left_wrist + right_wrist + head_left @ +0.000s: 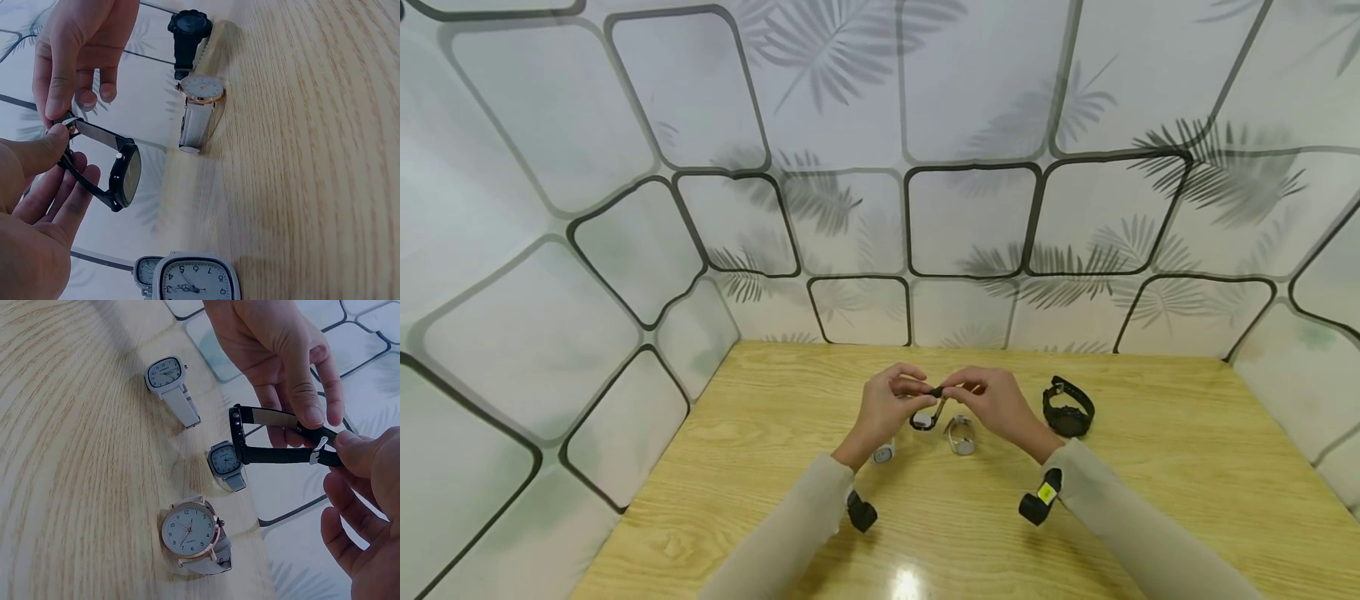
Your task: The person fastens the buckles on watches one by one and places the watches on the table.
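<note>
Both hands hold a black-strapped wristwatch [127, 175] above the table, its strap bent into a loop. My left hand [883, 408] pinches the strap between thumb and fingers. From the other side, the right hand [997, 406] pinches the strap ends by the silver buckle [319, 451]. In the right wrist view, the strap's free end passes at the buckle; how far it is threaded is hidden by the fingers. Below the hands stands a watch with a round white dial and rose-gold case [189, 529]. A white square-cased watch [165, 373] sits near the left wrist.
A smaller grey square watch [225, 459] stands behind the held one. A chunky black watch [1069, 417] lies right of the right hand. The wooden table [775, 400] meets patterned curtains [977, 217] at the back and sides. Both wrists wear black cameras [861, 512].
</note>
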A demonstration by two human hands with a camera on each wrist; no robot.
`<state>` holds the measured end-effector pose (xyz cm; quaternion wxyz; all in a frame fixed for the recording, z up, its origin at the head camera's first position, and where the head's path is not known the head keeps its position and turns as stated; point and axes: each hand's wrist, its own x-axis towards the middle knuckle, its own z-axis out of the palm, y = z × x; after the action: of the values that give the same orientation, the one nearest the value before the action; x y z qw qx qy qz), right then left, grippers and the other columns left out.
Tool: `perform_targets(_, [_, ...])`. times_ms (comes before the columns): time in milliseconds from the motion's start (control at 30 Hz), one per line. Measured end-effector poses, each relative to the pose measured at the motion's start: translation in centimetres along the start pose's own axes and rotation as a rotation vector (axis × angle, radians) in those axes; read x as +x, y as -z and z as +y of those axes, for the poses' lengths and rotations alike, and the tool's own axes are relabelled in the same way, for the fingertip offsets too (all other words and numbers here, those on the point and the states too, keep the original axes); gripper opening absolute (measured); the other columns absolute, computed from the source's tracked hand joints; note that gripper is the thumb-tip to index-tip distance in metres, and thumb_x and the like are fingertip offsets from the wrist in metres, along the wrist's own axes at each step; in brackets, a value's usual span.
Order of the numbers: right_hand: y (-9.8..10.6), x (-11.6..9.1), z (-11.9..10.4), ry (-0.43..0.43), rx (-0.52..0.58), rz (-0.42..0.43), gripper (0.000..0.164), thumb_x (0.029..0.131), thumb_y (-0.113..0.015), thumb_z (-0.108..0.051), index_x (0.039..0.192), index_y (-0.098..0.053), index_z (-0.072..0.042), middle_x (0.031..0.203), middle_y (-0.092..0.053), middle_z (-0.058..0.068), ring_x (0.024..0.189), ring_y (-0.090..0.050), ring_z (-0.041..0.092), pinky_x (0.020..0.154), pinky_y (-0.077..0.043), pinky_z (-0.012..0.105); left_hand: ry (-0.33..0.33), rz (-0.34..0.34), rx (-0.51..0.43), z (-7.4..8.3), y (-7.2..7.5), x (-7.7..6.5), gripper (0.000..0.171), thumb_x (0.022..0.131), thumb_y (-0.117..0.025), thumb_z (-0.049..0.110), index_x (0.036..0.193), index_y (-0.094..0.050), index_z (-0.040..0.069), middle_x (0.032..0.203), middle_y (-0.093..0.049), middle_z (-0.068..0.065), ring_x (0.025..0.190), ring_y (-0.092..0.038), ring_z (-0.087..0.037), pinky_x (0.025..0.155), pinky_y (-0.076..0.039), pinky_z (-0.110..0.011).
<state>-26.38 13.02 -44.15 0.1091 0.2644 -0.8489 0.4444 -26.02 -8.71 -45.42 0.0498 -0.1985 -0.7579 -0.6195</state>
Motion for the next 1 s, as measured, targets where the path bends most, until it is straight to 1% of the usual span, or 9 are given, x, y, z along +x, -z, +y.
perform_targets(167, [-0.13, 0.27, -0.15, 0.045, -0.045, 0.002, 0.008, 0.094, -0.076, -0.014, 0.098, -0.081, -0.02, 0.097, -0.076, -0.005, 0.075, -0.066, 0.011, 0.067, -0.057, 0.03, -0.012, -0.001, 0.004, 0.21, -0.02, 0.02, 0.027, 0.087, -0.081, 0.005, 0.11, -0.067, 0.004, 0.099, -0.078, -0.013, 0.089, -0.076, -0.022, 0.077, -0.061, -0.03])
perform_targets(267, [-0.34, 0.43, -0.14, 0.061, -0.061, -0.009, 0.007, 0.095, -0.076, -0.015, 0.099, -0.081, -0.018, 0.098, -0.076, -0.004, 0.074, -0.065, 0.009, 0.066, -0.057, 0.03, -0.03, -0.004, 0.014, 0.29, -0.06, 0.06, 0.027, 0.087, -0.081, 0.005, 0.109, -0.066, 0.003, 0.098, -0.078, -0.013, 0.088, -0.076, -0.02, 0.075, -0.061, -0.029])
perform_targets(333, [-0.46, 0.47, -0.15, 0.047, -0.066, -0.008, 0.008, 0.095, -0.076, -0.017, 0.101, -0.081, -0.017, 0.099, -0.076, -0.002, 0.075, -0.066, 0.01, 0.066, -0.058, 0.03, -0.039, -0.005, 0.015, 0.31, -0.09, 0.14, 0.026, 0.088, -0.081, 0.005, 0.108, -0.065, 0.002, 0.098, -0.078, -0.013, 0.088, -0.076, -0.02, 0.072, -0.06, -0.027])
perform_targets(400, [-0.5, 0.4, -0.09, 0.021, -0.064, 0.001, 0.013, 0.096, -0.075, -0.02, 0.107, -0.08, -0.016, 0.102, -0.077, 0.0, 0.076, -0.067, 0.011, 0.067, -0.058, 0.03, -0.044, -0.001, 0.006, 0.32, -0.1, 0.23, 0.025, 0.088, -0.081, 0.003, 0.107, -0.065, 0.001, 0.098, -0.078, -0.013, 0.088, -0.076, -0.02, 0.072, -0.06, -0.027])
perform_targets(533, [-0.37, 0.22, 0.12, -0.043, -0.016, -0.006, 0.021, 0.098, -0.073, -0.025, 0.115, -0.078, -0.014, 0.108, -0.076, 0.002, 0.082, -0.069, 0.013, 0.072, -0.059, 0.032, -0.041, 0.009, -0.007, 0.36, -0.08, 0.35, 0.023, 0.088, -0.08, 0.0, 0.105, -0.064, 0.0, 0.099, -0.078, -0.013, 0.089, -0.075, -0.02, 0.074, -0.061, -0.028])
perform_targets(633, [-0.24, 0.17, 0.28, -0.067, 0.018, -0.036, 0.019, 0.099, -0.072, -0.025, 0.114, -0.078, -0.016, 0.108, -0.075, 0.001, 0.084, -0.068, 0.013, 0.073, -0.059, 0.033, -0.03, 0.014, -0.007, 0.33, -0.04, 0.3, 0.023, 0.088, -0.08, 0.001, 0.104, -0.064, 0.001, 0.098, -0.078, -0.012, 0.088, -0.075, -0.019, 0.073, -0.061, -0.028])
perform_targets(700, [-0.22, 0.18, 0.3, -0.067, 0.018, -0.054, 0.017, 0.099, -0.071, -0.026, 0.112, -0.079, -0.016, 0.107, -0.076, 0.0, 0.083, -0.068, 0.014, 0.073, -0.058, 0.032, -0.029, 0.013, -0.001, 0.31, -0.03, 0.2, 0.023, 0.087, -0.081, 0.001, 0.103, -0.064, 0.001, 0.098, -0.078, -0.012, 0.088, -0.075, -0.019, 0.073, -0.061, -0.028])
perform_targets(833, [-0.3, 0.19, 0.13, -0.041, -0.009, -0.065, 0.012, 0.099, -0.072, -0.021, 0.107, -0.08, -0.016, 0.101, -0.076, -0.001, 0.078, -0.068, 0.017, 0.068, -0.057, 0.029, -0.028, 0.009, 0.004, 0.23, -0.1, 0.03, 0.024, 0.087, -0.081, 0.003, 0.102, -0.063, 0.001, 0.097, -0.078, -0.011, 0.087, -0.076, -0.019, 0.073, -0.061, -0.028])
perform_targets(1000, [-0.67, 0.19, -0.12, 0.053, -0.085, -0.043, 0.008, 0.096, -0.074, -0.014, 0.101, -0.081, -0.014, 0.096, -0.075, -0.001, 0.075, -0.068, 0.012, 0.066, -0.057, 0.029, -0.041, 0.002, 0.003, 0.09, -0.32, -0.02, 0.024, 0.087, -0.081, 0.003, 0.102, -0.063, 0.0, 0.096, -0.078, -0.014, 0.087, -0.076, -0.022, 0.073, -0.061, -0.028])
